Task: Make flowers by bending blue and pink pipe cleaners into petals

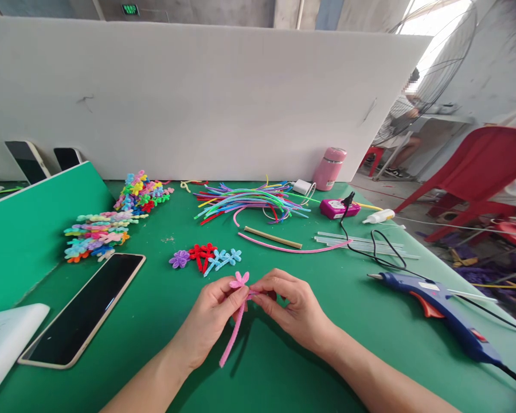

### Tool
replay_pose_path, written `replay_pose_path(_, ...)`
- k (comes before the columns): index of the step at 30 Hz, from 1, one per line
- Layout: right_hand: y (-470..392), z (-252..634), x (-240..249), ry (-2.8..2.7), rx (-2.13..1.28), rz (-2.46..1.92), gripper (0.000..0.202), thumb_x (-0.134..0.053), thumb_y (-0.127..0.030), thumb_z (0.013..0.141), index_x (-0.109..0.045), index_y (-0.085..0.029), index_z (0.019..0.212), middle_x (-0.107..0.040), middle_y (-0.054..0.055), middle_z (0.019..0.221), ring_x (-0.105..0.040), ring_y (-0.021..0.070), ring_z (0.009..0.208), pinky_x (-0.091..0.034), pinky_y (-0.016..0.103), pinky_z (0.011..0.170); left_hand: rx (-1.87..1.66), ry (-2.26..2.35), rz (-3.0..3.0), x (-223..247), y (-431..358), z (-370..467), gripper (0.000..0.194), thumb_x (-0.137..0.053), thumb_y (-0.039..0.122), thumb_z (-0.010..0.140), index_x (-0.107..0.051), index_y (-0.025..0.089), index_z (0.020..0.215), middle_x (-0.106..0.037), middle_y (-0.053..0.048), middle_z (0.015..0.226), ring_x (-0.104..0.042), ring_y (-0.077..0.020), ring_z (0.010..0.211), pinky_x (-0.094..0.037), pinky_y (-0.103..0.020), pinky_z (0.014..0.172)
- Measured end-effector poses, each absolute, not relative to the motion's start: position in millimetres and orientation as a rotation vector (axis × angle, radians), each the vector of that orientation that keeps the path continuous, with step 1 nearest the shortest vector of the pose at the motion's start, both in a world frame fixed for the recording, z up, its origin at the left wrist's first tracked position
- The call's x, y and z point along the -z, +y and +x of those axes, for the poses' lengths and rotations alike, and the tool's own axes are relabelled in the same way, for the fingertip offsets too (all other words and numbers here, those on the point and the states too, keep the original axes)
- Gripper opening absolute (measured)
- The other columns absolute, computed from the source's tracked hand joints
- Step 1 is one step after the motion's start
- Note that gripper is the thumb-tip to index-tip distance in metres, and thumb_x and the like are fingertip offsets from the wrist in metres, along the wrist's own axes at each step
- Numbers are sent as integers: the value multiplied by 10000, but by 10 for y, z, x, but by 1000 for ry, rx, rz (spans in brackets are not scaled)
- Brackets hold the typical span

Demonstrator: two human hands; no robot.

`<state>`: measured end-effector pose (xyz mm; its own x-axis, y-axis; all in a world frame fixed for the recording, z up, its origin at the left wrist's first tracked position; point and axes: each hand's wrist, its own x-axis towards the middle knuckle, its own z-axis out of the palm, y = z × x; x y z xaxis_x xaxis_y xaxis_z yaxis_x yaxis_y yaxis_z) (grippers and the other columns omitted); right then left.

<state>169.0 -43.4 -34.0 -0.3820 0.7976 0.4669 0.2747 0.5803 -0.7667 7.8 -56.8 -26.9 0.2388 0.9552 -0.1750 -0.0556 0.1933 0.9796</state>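
Near the front of the green table my left hand (215, 312) pinches a pink pipe cleaner (231, 342), whose top is bent into a small flower and whose tail hangs down toward me. Thumb and fingers of my right hand (293, 304) close on a short pink piece of it, just right of the flower. Beyond my hands lie a purple pipe-cleaner flower (179, 259), red flowers (203, 256) and light blue flowers (223, 260). A loose pink pipe cleaner (292, 250) curves behind them, beside a thin tan stick (273, 237).
A blue glue gun (438, 310) with a black cord lies right, near clear glue sticks (365, 245). Bundled pipe cleaners (249, 201), a pink bottle (329, 168) and a magenta box (339, 208) stand behind. Left are a phone (86, 312) and piled colourful flowers (98, 235).
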Motion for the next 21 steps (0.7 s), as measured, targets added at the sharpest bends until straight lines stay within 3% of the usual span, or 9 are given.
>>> replay_pose_path(12,-446,1675,361,-1910,-678,-910,145,-493,-193,802,-597,-175,902,-576,30,720,-539,108,623,-446,209,547,-936,1078,963,223,-573,116,238,-568,361,731,-484,164,628,-348,64,505,-262,-72,484,-214,-200,440)
replay_pose_path(16,-442,1701,341,-1957,-585,-908,206,-481,-177,800,-559,-175,991,-566,35,737,-535,114,632,-447,213,535,-951,1036,796,204,-571,121,206,-623,332,691,-519,159,648,-385,60,533,-298,-68,507,-253,-192,481)
replay_pose_path(21,-423,1706,335,-2129,-370,-814,170,-483,-188,821,-580,-193,961,-614,50,801,-557,130,690,-457,246,609,-937,963,755,228,-581,111,165,-615,307,709,-555,156,679,-424,47,590,-337,-66,542,-292,-191,529)
